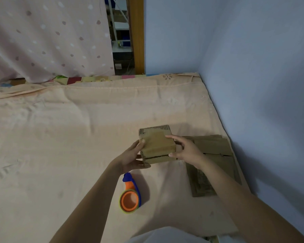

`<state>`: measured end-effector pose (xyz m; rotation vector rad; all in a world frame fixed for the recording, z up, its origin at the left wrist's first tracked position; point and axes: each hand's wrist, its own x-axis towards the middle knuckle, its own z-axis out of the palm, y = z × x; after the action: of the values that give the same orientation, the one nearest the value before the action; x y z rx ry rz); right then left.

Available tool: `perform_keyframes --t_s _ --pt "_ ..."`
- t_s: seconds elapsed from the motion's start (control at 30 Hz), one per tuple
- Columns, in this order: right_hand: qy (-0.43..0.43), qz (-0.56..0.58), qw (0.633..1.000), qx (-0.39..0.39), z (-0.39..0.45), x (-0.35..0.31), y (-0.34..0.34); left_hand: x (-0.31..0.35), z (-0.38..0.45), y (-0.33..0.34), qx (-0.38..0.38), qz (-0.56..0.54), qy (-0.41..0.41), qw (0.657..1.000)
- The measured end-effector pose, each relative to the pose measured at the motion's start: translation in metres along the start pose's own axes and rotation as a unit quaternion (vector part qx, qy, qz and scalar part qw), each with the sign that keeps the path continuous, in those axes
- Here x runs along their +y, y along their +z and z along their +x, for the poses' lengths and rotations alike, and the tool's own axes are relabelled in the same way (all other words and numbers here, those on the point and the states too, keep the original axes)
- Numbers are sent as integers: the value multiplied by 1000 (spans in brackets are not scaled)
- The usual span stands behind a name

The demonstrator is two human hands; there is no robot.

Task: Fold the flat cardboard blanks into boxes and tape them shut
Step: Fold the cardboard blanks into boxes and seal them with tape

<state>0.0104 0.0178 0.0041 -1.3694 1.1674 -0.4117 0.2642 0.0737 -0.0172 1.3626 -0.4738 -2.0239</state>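
From my head camera: I hold the folded box [156, 145] just above the bed [77, 137], left hand [130, 158] gripping its near corner, right hand [186, 149] pinching the far side, so the seam faces me. Tape dispenser [130, 195] waits below; flat blanks [216, 155] lie right.

A peach bedsheet [77, 137] covers the bed; a dotted pink curtain [47, 37] hangs behind, beside a blue wall [235, 50].

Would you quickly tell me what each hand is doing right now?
Left hand: grips the left end of the cardboard box, thumb on top.
Right hand: holds the box's right end, fingers spread across top and side.
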Motion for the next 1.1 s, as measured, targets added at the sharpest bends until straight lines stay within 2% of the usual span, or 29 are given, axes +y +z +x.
perform_keyframes --t_s 0.1,0.27,0.37,0.43,0.57,0.63,0.73,0.8,0.9,1.1 --pt "-19 -34 999 12 -1 4 1 2 0 4 -7 -15 -7 1000" --pt "97 74 993 -5 -3 7 0 1 7 3 -4 -19 31 999" --pt "161 174 968 -81 0 5 -10 -2 8 3 0 48 49 998" --pt "180 241 949 -91 9 10 -16 -4 10 2 -7 62 63 996" --pt "193 168 961 -103 19 12 -21 -5 17 -2 -17 64 85 994" --pt "191 92 971 -112 19 14 -18 -7 17 -4 -31 131 105 985" --pt "154 -72 983 -71 16 20 -4 -12 19 -3 -17 277 179 944" --pt "125 -107 986 -37 15 28 8 -21 25 -4 3 311 221 924" --pt "121 -45 992 8 13 43 23 -33 35 -12 44 331 229 914" --pt "272 102 953 91 17 63 37 -32 34 -11 92 360 238 898"
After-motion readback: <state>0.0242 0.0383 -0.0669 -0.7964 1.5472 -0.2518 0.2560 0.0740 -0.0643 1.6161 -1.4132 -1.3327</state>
